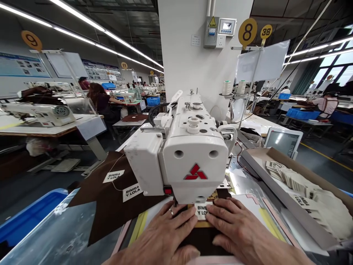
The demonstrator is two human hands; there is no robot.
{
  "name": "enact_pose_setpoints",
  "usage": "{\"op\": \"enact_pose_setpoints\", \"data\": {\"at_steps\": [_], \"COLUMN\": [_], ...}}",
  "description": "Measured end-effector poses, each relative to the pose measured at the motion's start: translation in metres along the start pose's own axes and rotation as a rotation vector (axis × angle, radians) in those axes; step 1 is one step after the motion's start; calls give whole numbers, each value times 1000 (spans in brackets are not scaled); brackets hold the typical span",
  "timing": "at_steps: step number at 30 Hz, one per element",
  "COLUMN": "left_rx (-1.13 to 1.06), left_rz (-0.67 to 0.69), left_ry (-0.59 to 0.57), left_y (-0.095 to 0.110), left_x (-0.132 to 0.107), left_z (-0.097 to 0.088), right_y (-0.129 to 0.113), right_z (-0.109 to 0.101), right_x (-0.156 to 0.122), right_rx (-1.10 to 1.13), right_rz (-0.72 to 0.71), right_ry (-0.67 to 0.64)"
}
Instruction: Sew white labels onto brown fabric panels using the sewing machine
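- White rectangular cloth-like label with black lettering (202,211): lies over dark brown fabric (205,237), just below the glossy white sewing-machine head (195,158), between both hands.
- Left hand (171,229) and right hand (239,223): spread flat, pressing down, neither clenched nor pinching anything.
- Uneven pressure could probably skew the label; fingertips so near the head might get caught if it ran.
- Right fingers cover the lettering's end; the needle cannot be made out.

Both hands (163,232) (241,224) lie palm-down, fairly flat, seemingly pressing.
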State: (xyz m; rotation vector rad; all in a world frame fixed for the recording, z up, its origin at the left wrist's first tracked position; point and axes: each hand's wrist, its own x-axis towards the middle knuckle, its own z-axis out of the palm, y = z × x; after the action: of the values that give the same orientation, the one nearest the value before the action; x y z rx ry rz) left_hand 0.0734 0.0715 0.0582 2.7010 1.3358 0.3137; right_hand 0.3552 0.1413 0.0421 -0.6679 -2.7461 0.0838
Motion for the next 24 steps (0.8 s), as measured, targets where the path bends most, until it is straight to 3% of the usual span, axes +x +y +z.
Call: {"op": "enact_pose_setpoints", "data": {"at_steps": [3, 8, 16, 24], "left_rx": [-24, -77, 27, -96], "left_rz": [-20, -56, -37, 28], "left_ry": [17, -14, 45, -2], "left_y": [2, 9, -18, -8], "left_x": [5, 12, -17, 3], "left_z": [-2, -9, 1, -10], "right_y": [-2, -8, -5, -6], "right_z": [-4, -4, 0, 4], "right_x": [3, 18, 25, 25], "right_rx": [62, 122, 154, 120], "right_rz": [45, -1, -47, -83], "right_ry": [-45, 7, -72, -7]}}
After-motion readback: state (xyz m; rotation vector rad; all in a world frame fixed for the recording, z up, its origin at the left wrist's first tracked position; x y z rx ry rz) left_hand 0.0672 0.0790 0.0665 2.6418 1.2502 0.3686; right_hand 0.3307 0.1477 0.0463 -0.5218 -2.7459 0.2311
